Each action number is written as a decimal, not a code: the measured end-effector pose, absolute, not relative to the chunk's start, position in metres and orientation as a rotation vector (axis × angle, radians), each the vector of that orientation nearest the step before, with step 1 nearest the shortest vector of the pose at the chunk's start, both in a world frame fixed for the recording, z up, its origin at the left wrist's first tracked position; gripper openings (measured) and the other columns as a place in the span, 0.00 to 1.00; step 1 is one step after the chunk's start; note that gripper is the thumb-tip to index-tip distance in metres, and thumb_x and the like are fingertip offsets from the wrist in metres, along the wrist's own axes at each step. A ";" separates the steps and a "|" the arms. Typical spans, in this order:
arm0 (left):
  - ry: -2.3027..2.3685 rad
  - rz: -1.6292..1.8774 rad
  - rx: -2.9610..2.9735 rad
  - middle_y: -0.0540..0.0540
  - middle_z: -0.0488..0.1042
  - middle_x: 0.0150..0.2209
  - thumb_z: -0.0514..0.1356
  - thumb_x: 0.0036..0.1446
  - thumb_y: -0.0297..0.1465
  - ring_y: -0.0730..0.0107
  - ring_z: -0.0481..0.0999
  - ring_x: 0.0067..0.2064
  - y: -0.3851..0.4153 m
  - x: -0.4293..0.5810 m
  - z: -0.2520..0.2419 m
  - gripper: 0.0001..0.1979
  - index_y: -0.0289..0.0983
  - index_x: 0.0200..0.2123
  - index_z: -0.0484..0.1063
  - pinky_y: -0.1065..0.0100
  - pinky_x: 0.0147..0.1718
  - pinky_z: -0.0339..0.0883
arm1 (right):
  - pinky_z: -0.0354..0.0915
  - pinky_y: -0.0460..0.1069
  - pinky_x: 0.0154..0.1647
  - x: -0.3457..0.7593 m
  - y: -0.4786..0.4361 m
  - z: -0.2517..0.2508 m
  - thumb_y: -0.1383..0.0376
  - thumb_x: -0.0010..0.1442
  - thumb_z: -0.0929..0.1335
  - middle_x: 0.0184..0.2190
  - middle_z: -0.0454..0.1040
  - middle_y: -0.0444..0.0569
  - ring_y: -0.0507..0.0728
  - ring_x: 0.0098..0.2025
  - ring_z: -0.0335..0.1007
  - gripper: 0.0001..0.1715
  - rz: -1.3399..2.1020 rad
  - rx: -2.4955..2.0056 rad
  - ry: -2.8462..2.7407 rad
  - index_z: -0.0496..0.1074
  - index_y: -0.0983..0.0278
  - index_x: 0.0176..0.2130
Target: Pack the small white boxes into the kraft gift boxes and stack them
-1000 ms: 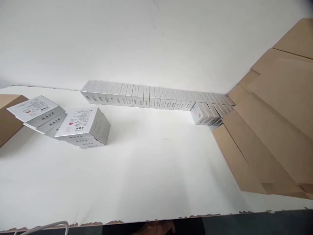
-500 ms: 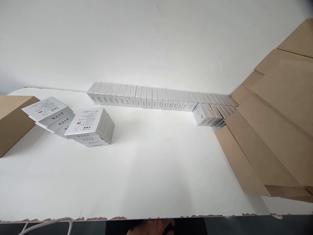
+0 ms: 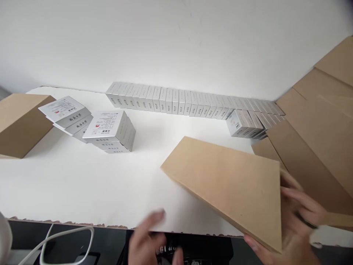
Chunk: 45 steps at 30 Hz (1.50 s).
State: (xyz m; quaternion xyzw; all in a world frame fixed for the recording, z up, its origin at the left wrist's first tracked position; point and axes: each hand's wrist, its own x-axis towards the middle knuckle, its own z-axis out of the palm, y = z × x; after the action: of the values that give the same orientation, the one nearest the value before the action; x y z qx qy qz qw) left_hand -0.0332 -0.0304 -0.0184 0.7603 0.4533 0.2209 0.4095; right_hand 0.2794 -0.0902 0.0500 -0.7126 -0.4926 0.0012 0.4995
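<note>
A brown cardboard box is tilted over the front right of the table. My right hand, with a dark ring on one finger, is wrapped round the box's right end. At the table's front edge my left hand is lifted with its fingers apart, holding nothing and somewhat blurred. It is apart from the box. Beyond the box, two stacks of small white printed boxes stand on the left: a nearer stack and a leaning stack.
A long row of small white boxes lines the wall, with a shorter group in front at right. Flat brown cardboard leans on the right. Another brown box sits far left. A white cable hangs by the front edge.
The cardboard box has come into view, held in my right hand at the right. My left hand has risen to the table's front edge. The view has shifted slightly.
</note>
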 end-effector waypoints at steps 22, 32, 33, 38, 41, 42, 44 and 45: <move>1.312 0.975 2.081 0.48 0.71 0.36 0.55 0.71 0.22 0.70 0.70 0.32 0.014 0.024 0.001 0.07 0.40 0.42 0.63 0.71 0.30 0.65 | 0.68 0.60 0.54 0.259 -0.100 -0.020 0.39 0.51 0.79 0.48 0.60 0.46 0.58 0.47 0.68 0.42 0.318 -2.103 -0.702 0.58 0.56 0.48; 1.292 0.975 2.085 0.48 0.70 0.37 0.55 0.71 0.22 0.70 0.71 0.33 0.013 0.019 -0.005 0.07 0.40 0.43 0.62 0.72 0.30 0.68 | 0.63 0.57 0.47 0.263 -0.104 -0.023 0.40 0.55 0.77 0.41 0.59 0.42 0.56 0.41 0.62 0.37 0.245 -2.073 -0.830 0.57 0.56 0.45; 1.291 0.965 2.084 0.48 0.70 0.37 0.55 0.72 0.23 0.70 0.71 0.33 0.015 0.018 -0.005 0.07 0.40 0.43 0.62 0.71 0.30 0.67 | 0.64 0.57 0.47 0.263 -0.105 -0.024 0.40 0.55 0.77 0.41 0.59 0.42 0.56 0.41 0.62 0.37 0.242 -2.069 -0.834 0.57 0.56 0.45; 1.287 0.943 2.048 0.47 0.70 0.38 0.56 0.73 0.25 0.69 0.72 0.34 0.020 0.016 -0.005 0.05 0.41 0.43 0.62 0.69 0.30 0.69 | 0.66 0.58 0.50 0.257 -0.108 -0.031 0.43 0.55 0.78 0.41 0.60 0.42 0.56 0.42 0.64 0.38 0.224 -2.029 -0.838 0.54 0.55 0.46; 1.338 0.935 1.983 0.42 0.73 0.42 0.55 0.74 0.27 0.60 0.77 0.41 -0.009 0.027 -0.013 0.05 0.41 0.50 0.66 0.60 0.37 0.76 | 0.69 0.64 0.56 0.255 -0.092 -0.017 0.43 0.58 0.76 0.51 0.64 0.52 0.61 0.48 0.71 0.38 0.237 -2.068 -0.845 0.57 0.57 0.52; 1.329 0.912 1.977 0.39 0.74 0.44 0.55 0.74 0.28 0.56 0.78 0.44 -0.026 0.032 -0.017 0.08 0.41 0.53 0.67 0.56 0.40 0.77 | 0.69 0.67 0.59 0.259 -0.084 -0.007 0.42 0.60 0.74 0.57 0.65 0.58 0.65 0.53 0.72 0.39 0.266 -2.105 -0.891 0.58 0.58 0.57; 1.143 0.782 2.036 0.37 0.77 0.45 0.53 0.74 0.29 0.53 0.81 0.46 -0.062 0.040 -0.024 0.14 0.43 0.58 0.70 0.52 0.44 0.80 | 0.65 0.72 0.66 0.275 -0.066 0.016 0.41 0.66 0.66 0.67 0.63 0.63 0.73 0.67 0.67 0.43 0.339 -2.225 -1.089 0.56 0.59 0.69; 1.036 0.739 2.066 0.41 0.78 0.41 0.53 0.73 0.28 0.57 0.82 0.41 -0.078 0.041 -0.027 0.13 0.44 0.53 0.74 0.57 0.41 0.80 | 0.60 0.73 0.71 0.286 -0.059 0.029 0.41 0.69 0.62 0.71 0.61 0.63 0.75 0.73 0.59 0.44 0.313 -2.300 -1.215 0.54 0.59 0.73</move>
State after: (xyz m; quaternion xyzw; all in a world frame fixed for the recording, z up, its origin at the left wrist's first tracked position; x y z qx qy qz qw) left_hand 0.0412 -0.0778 -0.0269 0.7977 0.4000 0.2851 0.3499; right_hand 0.2865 -0.0590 0.0286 -0.8482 -0.4480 0.1154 0.2578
